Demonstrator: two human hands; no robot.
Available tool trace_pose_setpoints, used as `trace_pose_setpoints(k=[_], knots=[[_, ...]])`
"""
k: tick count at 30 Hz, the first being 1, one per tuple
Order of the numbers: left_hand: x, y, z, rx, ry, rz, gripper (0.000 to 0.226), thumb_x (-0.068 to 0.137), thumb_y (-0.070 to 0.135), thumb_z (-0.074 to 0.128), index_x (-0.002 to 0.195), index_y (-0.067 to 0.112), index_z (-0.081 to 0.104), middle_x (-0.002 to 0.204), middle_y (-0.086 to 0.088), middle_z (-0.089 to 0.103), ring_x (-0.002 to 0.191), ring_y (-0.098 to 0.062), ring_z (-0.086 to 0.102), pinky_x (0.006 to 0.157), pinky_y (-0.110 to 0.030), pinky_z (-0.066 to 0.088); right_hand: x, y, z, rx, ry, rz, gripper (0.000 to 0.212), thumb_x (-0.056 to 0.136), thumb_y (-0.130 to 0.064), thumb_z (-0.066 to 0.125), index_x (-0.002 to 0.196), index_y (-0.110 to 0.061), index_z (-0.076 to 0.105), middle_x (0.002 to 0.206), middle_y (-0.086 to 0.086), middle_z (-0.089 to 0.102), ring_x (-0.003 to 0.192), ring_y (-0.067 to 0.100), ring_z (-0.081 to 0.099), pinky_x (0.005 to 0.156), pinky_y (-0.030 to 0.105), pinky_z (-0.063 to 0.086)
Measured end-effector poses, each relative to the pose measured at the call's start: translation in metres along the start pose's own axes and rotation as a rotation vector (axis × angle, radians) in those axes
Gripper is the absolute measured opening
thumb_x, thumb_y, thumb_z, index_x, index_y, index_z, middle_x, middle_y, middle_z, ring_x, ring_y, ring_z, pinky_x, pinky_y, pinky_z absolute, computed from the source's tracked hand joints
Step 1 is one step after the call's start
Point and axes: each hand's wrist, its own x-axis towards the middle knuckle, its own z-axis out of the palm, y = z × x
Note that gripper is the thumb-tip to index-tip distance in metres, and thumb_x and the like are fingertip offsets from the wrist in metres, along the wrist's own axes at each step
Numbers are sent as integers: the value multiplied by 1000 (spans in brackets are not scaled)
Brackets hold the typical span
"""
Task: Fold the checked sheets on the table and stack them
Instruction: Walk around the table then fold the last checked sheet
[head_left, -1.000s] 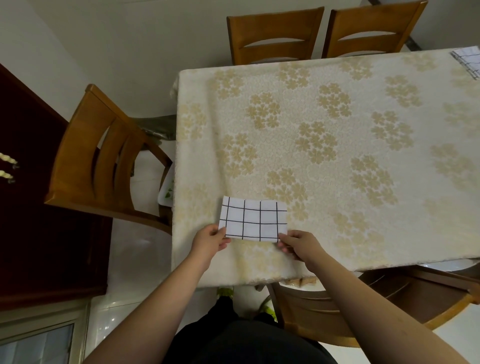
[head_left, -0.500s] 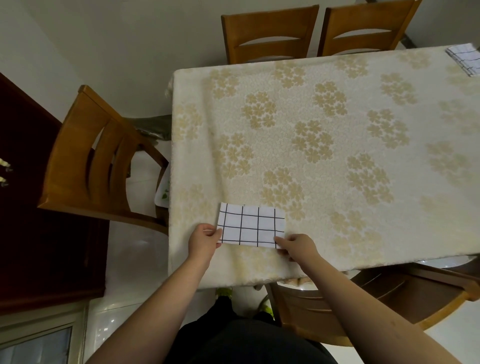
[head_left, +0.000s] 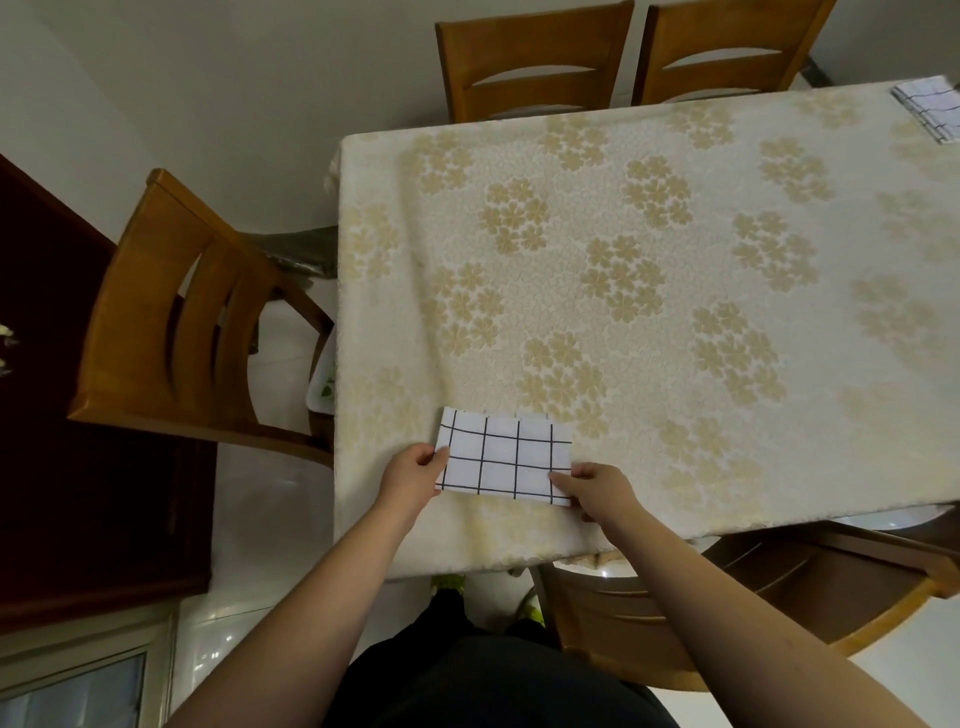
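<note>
At about 6 o'clock on the desk (head_left: 675, 467), the left hand (head_left: 410, 480) and right hand (head_left: 597, 491) each pinched a near corner of the folded checked sheet (head_left: 501, 454), which lay flat close to the near edge. Lifted unevenly, its layers would likely slip apart, or it could slide off that edge. Towards 1 o'clock, a second checked sheet (head_left: 930, 106) sat at the far corner, cut off by the frame, so its fold could not be judged.
</note>
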Motion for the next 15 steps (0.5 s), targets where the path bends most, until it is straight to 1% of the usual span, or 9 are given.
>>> trace_pose_setpoints(k=[2,4,7,8,9,11,13,14,15], knots=[[3,-1,-1,57,18,15,16,96,27,57,87,16,66,95,-10,70,90,-28,66,79,-43,58,2,0,0,-12,0,8,36,84,-35,71,63,-11,54,58,3,52,54,17,48,57,29,43],[5,-3,-2,74,28,1,15,95,26,58,88,15,67,95,-12,70,92,-31,66,84,-48,56,2,0,0,-40,5,0,42,85,-38,70,57,-13,51,53,0,50,52,16,49,57,29,44],[3,-2,-2,-19,19,-49,4,93,19,61,92,18,65,102,-10,70,96,-29,66,86,-48,55,2,0,1,-111,2,-28,43,86,-41,68,58,-12,53,55,2,54,53,16,53,59,28,45],[3,-2,-3,-55,18,-61,5,92,16,63,97,18,64,106,-9,69,98,-28,66,88,-48,55,2,0,1,-129,2,-35,42,86,-42,67,60,-12,54,57,3,55,53,16,53,59,28,45],[2,-3,-4,-77,12,-68,12,91,14,64,102,17,64,108,-8,68,99,-27,65,90,-48,54,2,0,1,-139,3,-40,42,87,-42,66,61,-11,55,58,4,55,53,16,53,59,28,44],[1,-3,-5,-111,-9,-70,18,90,11,66,107,17,64,108,-6,68,99,-25,65,89,-47,54,3,0,2,-147,14,-51,41,87,-42,66,62,-11,54,58,4,56,52,15,52,59,28,44],[0,-2,-6,-124,-43,-56,20,90,9,66,108,16,64,102,-3,69,92,-21,65,81,-40,53,4,1,2,-102,46,-56,32,83,-40,71,73,-13,56,65,1,60,56,15,57,60,28,47],[-1,0,-7,-118,-60,-44,20,90,8,66,108,16,65,98,0,69,89,-18,65,77,-36,52,4,2,2,-49,61,-45,30,80,-40,75,84,-16,57,75,0,63,63,15,61,61,28,49],[-2,1,-7,-101,-74,-27,20,90,8,66,108,16,65,96,2,68,87,-16,64,75,-33,50,4,3,2,12,69,-26,37,77,-41,78,96,-19,56,86,0,63,73,17,64,64,30,51]])
